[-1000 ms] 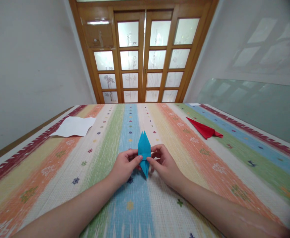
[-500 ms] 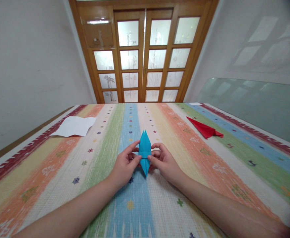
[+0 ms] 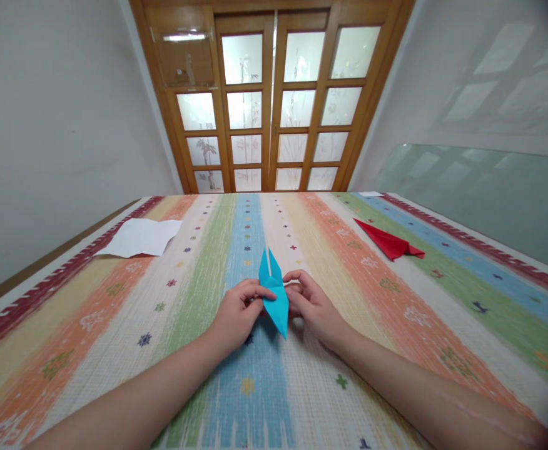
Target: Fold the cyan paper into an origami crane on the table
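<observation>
Mid-fold, I think: my L hand (image 3: 239, 311) pinches the blue paper (image 3: 279, 310), R hand (image 3: 315, 310) curls by its opp. edge, grip unclear, & next move prob. needs creasing b/w them.

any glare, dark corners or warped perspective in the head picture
Head view: bright, washed-out door panes; same head view: top right corner dark, door frame flaring upward, likely wide-angle stretch; head view: pale window-shaped patches on the right wall, blue folded paper fairly crisp.
</observation>
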`<state>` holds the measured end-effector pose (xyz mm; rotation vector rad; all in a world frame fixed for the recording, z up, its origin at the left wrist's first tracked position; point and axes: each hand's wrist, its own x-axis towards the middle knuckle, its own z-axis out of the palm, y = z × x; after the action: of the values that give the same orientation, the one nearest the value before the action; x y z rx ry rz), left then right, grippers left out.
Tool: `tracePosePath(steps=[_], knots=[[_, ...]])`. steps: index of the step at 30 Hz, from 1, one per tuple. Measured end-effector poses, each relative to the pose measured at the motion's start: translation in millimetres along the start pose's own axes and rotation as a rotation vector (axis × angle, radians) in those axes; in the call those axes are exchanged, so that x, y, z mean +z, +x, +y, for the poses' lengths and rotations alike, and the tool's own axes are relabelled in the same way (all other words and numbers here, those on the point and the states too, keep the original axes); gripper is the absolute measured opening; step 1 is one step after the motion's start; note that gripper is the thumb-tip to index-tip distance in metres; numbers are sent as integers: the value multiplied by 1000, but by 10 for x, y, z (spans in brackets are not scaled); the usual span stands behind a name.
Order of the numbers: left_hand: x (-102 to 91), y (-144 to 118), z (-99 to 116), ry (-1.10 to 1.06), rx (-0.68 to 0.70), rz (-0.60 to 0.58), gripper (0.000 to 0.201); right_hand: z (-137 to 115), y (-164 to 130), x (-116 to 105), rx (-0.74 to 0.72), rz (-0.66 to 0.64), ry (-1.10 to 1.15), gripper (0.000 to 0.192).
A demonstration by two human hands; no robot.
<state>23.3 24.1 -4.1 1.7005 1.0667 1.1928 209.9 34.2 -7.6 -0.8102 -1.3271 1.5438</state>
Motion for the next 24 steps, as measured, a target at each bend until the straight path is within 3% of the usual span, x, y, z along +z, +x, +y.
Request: tracePosePath(steps=[7, 11, 15, 18, 21, 24], knots=[[4, -6, 10, 56, 38, -55, 28, 27, 3, -29, 2, 20, -20, 40], [16, 2, 36, -192, -118, -53, 20, 20, 16, -23, -3, 55, -13, 43], [14, 33, 49, -422, -239, 48, 38, 12, 25, -20, 10, 83, -9, 46], [11, 57, 34, -385, -266, -11, 49, 14, 19, -21, 5, 79, -28, 45], [18, 63, 10, -265, -236, -103, 41, 24, 16, -26, 5, 63, -27, 43], [24, 61, -20, -198, -234, -103, 32, 31, 21, -31, 18, 58, -20, 43]])
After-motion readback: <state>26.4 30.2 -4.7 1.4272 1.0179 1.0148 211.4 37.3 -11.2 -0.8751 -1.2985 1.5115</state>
